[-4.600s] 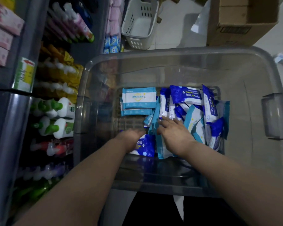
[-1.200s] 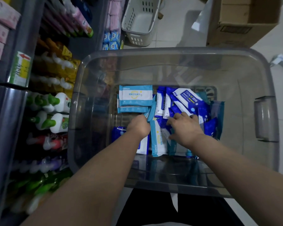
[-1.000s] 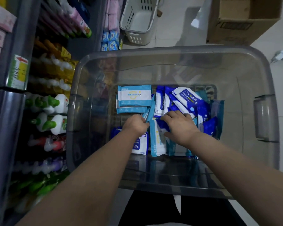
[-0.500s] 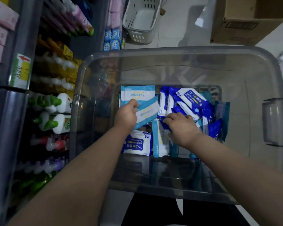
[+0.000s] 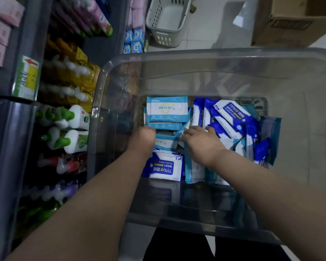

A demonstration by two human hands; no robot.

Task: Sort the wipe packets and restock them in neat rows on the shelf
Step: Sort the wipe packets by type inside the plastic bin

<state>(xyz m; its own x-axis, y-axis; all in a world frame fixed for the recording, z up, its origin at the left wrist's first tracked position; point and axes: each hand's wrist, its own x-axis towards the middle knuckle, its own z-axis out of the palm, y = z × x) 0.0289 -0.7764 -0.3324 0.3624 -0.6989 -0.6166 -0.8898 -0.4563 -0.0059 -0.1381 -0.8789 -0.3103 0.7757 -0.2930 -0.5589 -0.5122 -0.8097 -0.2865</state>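
Note:
A clear plastic bin [image 5: 177, 59] on the floor holds the wipe packets. Light-blue packets [image 5: 167, 109] lie stacked flat at its back left. Dark-blue alcohol wipe packets [image 5: 231, 117] are jumbled on the right, and one [image 5: 162, 168] lies flat at the front. My left hand [image 5: 142, 137] grips the left end of a light-blue packet [image 5: 166, 143] just in front of the stack. My right hand [image 5: 201, 142] rests on the jumble with loosely bent fingers, its fingertips touching that packet's right end.
The shelf unit [image 5: 8, 147] on the left holds white bottles with green caps [image 5: 73, 117], yellow packs and pink boxes. A white basket [image 5: 166, 21] and a cardboard box [image 5: 294, 21] stand on the floor beyond the bin.
My left hand took a light-blue packet out of the jumble, lifted it, and has now lowered it in front of the light-blue stack. My right hand shifted slightly left across the pile.

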